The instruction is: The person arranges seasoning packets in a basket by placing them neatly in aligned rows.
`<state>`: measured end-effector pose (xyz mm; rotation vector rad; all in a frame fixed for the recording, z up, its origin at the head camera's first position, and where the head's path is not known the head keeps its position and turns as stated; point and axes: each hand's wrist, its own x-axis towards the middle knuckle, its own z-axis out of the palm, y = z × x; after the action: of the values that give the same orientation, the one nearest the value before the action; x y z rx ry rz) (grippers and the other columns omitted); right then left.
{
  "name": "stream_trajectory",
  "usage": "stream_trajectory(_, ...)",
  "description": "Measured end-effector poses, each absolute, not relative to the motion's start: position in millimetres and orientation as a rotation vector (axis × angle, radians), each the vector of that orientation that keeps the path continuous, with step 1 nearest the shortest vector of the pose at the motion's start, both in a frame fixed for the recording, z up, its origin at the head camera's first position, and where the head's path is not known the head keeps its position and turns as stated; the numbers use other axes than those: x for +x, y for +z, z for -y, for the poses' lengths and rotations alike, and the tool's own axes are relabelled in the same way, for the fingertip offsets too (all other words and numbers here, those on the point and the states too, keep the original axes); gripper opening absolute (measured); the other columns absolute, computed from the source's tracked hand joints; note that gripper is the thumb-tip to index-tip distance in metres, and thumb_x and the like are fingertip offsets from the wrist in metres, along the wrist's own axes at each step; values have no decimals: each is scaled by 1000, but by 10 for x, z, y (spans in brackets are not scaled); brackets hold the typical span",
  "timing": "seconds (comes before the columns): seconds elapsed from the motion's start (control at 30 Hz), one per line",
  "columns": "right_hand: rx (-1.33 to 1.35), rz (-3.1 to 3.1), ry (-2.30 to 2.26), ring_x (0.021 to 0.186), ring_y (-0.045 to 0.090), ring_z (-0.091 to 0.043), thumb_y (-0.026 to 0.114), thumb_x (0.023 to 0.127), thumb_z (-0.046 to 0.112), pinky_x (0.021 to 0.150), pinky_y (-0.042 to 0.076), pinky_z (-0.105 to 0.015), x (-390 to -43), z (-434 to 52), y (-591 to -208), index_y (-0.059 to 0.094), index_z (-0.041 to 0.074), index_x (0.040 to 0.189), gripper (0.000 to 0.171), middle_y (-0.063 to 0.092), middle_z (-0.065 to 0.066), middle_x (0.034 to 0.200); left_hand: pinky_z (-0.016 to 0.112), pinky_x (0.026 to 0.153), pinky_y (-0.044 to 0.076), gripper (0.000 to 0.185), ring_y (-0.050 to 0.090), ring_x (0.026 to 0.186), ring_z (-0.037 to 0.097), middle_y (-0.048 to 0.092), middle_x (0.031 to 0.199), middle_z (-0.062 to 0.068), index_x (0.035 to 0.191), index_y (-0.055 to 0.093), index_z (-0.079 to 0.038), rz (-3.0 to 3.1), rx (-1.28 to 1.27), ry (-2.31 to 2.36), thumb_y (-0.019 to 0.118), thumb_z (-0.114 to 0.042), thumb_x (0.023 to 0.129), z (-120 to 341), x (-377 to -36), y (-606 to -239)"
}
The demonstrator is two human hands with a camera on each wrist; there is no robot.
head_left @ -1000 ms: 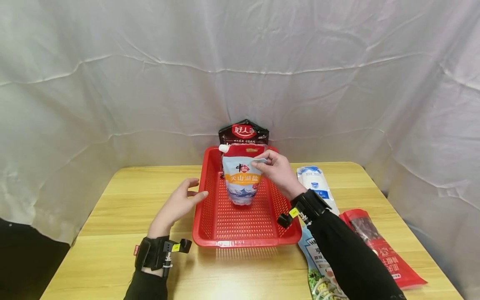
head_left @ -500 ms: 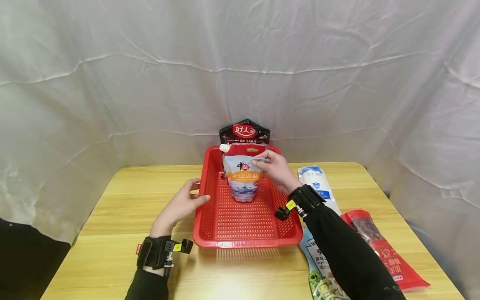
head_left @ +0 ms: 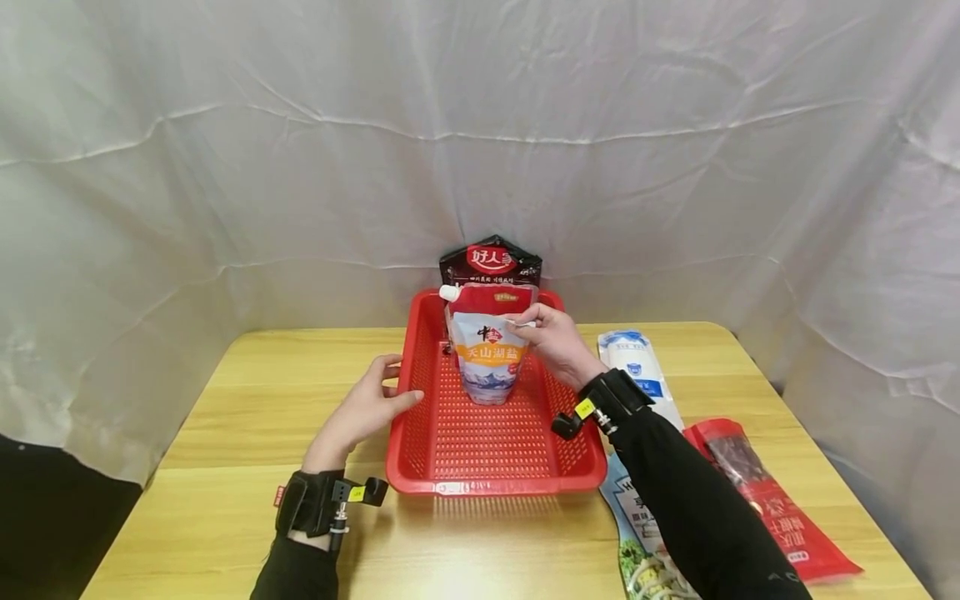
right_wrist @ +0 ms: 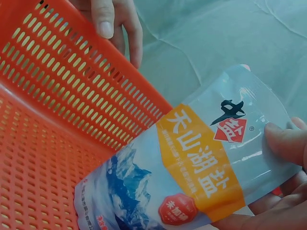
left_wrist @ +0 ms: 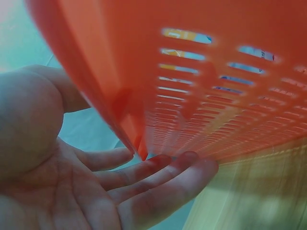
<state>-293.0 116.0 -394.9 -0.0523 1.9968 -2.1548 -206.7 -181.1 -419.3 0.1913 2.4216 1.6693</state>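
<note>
My right hand [head_left: 555,343] pinches the upper right corner of a bag of salt [head_left: 487,367], white and blue with an orange band. The bag hangs upright inside a red plastic basket [head_left: 495,486], its lower end over the perforated floor. In the right wrist view the salt bag [right_wrist: 158,177] slants past the basket wall [right_wrist: 76,72]. My left hand [head_left: 371,404] holds the basket's left side, thumb over the rim. Seen in the left wrist view, the left hand's fingers [left_wrist: 158,182] lie along the outside of the wall.
Behind the salt, a red pouch with a white spout [head_left: 450,292] and a black packet [head_left: 489,258] stand at the basket's back. Right of the basket lie a white-blue packet [head_left: 633,367], a red packet [head_left: 780,508] and a light-blue packet [head_left: 637,533]. A pale curtain [head_left: 480,167] hangs behind.
My left hand has moved slightly right, from beside the basket rim to holding it. The salt bag has shifted slightly right and up in the right hand's pinch.
</note>
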Motion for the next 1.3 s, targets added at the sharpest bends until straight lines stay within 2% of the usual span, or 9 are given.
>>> stream_trajectory(0.1,-52,-1997,-2133,116,60,-27,65,101,4,103,47,-42,-2914,-1168,-3923,64,14,92,14,71,-11,122,48,79,64,73,64,117,45,44,150,32,155,29,3,-2416,190,1676,70,-13,98,1816,-2070,-4193)
stream_trajectory(0.2,-49,-2020,-2104,111,60,-26,68,100,5,98,48,-41,-2910,-1172,-3912,64,12,101,8,72,-11,119,47,79,64,73,64,117,45,44,150,32,155,28,4,-2411,197,1673,70,-12,98,1817,-2078,-4202)
stream_trajectory(0.4,-35,-2060,-2064,107,62,-25,70,99,8,95,52,-40,-2904,-1181,-3908,62,7,123,25,70,-14,121,46,78,65,73,66,114,43,45,149,32,155,28,3,-2414,185,1666,70,-11,97,1802,-2095,-4213)
stream_trajectory(0.6,-84,-2096,-2071,115,59,-28,70,100,12,99,52,-41,-2852,-1219,-3872,65,7,129,30,66,-15,129,46,75,65,75,68,107,41,46,148,34,156,26,4,-2415,186,1663,69,-4,95,1789,-2112,-4209)
stream_trajectory(0.83,-319,-2248,-2082,129,57,-27,69,101,13,106,50,-36,-2686,-1339,-3712,61,6,139,40,65,-12,139,48,75,65,75,68,109,44,47,146,35,157,24,3,-2391,170,1693,67,1,95,1781,-2119,-4221)
stream_trajectory(1.07,-481,-2435,-2087,133,57,-36,70,101,14,101,55,-26,-2495,-1539,-3520,54,4,145,48,60,-14,144,48,74,65,75,67,111,46,47,147,35,158,23,2,-2408,163,1680,65,0,96,1792,-2116,-4216)
stream_trajectory(1.3,-516,-2735,-1870,132,60,-26,69,102,26,104,53,-28,-2339,-1884,-3472,50,9,150,55,58,-7,148,50,75,65,75,65,113,49,46,148,35,158,23,2,-2392,149,1687,64,2,96,1822,-2130,-4232)
